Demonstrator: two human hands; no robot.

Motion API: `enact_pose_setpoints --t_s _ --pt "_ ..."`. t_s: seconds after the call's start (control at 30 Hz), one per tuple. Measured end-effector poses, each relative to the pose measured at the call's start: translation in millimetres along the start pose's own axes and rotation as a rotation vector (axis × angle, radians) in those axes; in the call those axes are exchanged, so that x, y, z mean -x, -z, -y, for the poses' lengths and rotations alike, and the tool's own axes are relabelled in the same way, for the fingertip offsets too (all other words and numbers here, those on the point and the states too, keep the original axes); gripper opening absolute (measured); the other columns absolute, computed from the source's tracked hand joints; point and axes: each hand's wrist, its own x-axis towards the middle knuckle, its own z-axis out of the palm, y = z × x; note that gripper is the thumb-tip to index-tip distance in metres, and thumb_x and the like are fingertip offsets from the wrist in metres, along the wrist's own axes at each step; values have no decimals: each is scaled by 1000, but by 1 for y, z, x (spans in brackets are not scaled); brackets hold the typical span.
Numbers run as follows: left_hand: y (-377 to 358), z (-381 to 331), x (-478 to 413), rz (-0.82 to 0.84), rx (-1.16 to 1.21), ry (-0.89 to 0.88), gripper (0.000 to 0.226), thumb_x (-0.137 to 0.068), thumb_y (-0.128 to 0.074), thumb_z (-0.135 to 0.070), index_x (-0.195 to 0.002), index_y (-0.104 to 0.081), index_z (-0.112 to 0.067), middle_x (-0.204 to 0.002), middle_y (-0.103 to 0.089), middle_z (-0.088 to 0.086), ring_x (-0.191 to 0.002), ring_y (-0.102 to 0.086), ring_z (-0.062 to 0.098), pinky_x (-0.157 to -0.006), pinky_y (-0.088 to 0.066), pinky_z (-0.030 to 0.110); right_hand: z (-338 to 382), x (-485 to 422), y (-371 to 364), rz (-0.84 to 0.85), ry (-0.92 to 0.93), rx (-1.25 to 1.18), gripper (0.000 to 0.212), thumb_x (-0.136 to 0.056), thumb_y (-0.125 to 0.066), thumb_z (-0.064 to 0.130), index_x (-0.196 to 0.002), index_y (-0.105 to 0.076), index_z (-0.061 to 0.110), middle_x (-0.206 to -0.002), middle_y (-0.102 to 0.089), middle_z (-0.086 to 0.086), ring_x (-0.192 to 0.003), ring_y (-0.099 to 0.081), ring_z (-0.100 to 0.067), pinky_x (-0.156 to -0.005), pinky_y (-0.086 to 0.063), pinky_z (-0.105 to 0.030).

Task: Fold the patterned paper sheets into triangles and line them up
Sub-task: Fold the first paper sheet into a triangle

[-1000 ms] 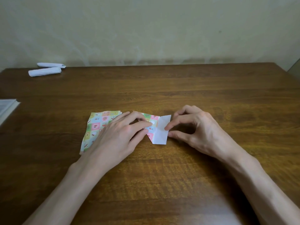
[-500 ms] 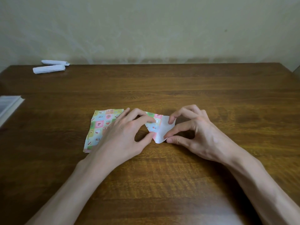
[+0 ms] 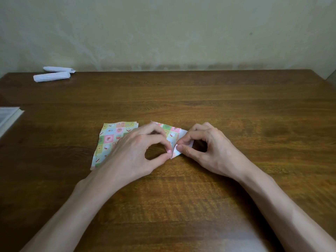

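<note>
Brown wooden table (image 3: 181, 206) stands against a pale wall (image 3: 163, 33). Near its middle lies a partly folded patterned sheet (image 3: 172, 132), its white underside turned up at the right edge. The left hand (image 3: 134, 151) pinches the sheet's near corner between thumb and forefinger; the right hand (image 3: 209, 150) pinches the white flap just beside it, the fingertips of both hands almost meeting. A stack of patterned sheets (image 3: 109, 140) lies partly under the left hand. Two white paper rolls (image 3: 51, 76) rest at the far left corner, and a book (image 3: 9, 115) sits at the left edge.
</note>
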Motion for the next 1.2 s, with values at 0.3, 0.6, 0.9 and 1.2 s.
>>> enact_pose_setpoints --t_s 0.3,0.6,0.9,1.2 --pt "8 7 14 55 -82 -137 31 -94 -60 -44 -123 -70 -45 -127 -61 -27 -119 -57 -5 -99 -53 33 -1 0 -4 -32 -39 -18 8 -92 -74 46 -97 -77 41 -98 -64 17 -104 -52 -4 -100 -39 -34" --pt "8 12 14 99 -160 -194 34 -101 -50 -45 -130 -65 -52 -134 -56 -24 -126 -50 -4 -100 -48 31 0 1 -5 -46 -56 -19 6 -90 -75 46 -95 -77 42 -99 -64 18 -105 -51 -2 -100 -40 -36" --pt "8 14 15 143 -174 -188 38 -100 -40 -51 -132 -61 -58 -137 -50 -27 -132 -45 -4 -104 -41 29 0 4 -6 -121 -34 6 10 -83 -82 48 -87 -77 40 -97 -64 20 -102 -54 -5 -87 -37 -12" --pt "9 14 15 150 -159 -193 38 -100 -41 -51 -131 -62 -56 -137 -52 -25 -131 -48 -2 -105 -42 30 -3 8 2 -79 53 64 15 -85 -77 50 -95 -81 39 -101 -65 19 -97 -57 -8 -85 -41 -15"
